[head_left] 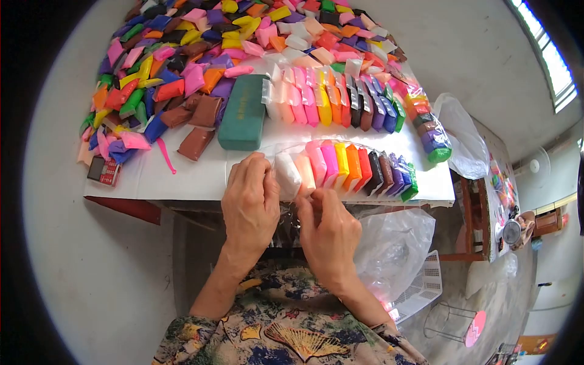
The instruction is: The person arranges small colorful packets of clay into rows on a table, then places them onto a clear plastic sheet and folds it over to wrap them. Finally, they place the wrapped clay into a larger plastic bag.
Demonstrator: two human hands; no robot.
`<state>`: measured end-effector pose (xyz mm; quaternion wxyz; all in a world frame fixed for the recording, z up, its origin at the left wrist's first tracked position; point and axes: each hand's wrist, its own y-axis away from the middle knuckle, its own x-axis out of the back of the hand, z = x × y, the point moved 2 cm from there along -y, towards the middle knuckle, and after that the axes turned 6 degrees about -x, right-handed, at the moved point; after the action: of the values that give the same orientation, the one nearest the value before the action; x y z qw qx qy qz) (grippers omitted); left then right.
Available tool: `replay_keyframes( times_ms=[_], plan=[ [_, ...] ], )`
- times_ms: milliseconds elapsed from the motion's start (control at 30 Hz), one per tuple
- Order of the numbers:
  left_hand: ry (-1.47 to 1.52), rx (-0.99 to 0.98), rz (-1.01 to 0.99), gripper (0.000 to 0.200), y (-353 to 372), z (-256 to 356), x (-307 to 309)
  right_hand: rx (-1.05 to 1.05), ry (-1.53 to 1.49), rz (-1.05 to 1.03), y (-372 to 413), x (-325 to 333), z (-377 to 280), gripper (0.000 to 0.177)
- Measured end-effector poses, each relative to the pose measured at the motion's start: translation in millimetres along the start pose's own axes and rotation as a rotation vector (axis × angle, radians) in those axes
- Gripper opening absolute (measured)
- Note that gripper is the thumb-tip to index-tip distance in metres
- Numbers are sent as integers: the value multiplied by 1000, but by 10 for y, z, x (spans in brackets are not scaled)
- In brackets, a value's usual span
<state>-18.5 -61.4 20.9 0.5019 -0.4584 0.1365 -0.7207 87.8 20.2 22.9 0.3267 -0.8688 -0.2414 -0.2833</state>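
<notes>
A row of small coloured packets [342,166], running from white at the left to green at the right, stands along the table's front edge. My left hand [251,193] is at the row's left end, its fingers bent beside the white packet [287,174]. Below the peach packet [305,173], my right hand [328,230] has its thumb and fingers pinched together. What lies between those fingertips is too small to name. Behind stands a second row of packets [325,102], next to a dark green box [243,115].
Many loose coloured packets [188,61] are heaped at the back and left of the white table [194,182]. A wrapped stack [431,131] lies at the right. Plastic bags [395,243], a white basket [423,283] and a pink-topped stool [475,328] are below.
</notes>
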Motion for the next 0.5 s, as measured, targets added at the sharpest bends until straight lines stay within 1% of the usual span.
replay_keyframes(
  times_ms=[100, 200, 300, 400, 500],
  plan=[
    [2, -26, -3, 11, 4, 7, -9, 42, 51, 86, -80, -96, -21, 16],
    [-16, -49, 5, 10, 3, -2, -23, 63, 153, 108, -106, -136, -50, 17],
    [-35, -59, 23, 9, -10, -2, -18, 22, 131, 67, -44, -16, -72, 19],
    [-70, -89, 29, 9, 4, 5, -51, 233, 138, 210, -173, 8, -104, 25],
    [-85, -124, 25, 10, -7, -20, -48, 294, 137, 208, -265, -107, -65, 28]
  ],
)
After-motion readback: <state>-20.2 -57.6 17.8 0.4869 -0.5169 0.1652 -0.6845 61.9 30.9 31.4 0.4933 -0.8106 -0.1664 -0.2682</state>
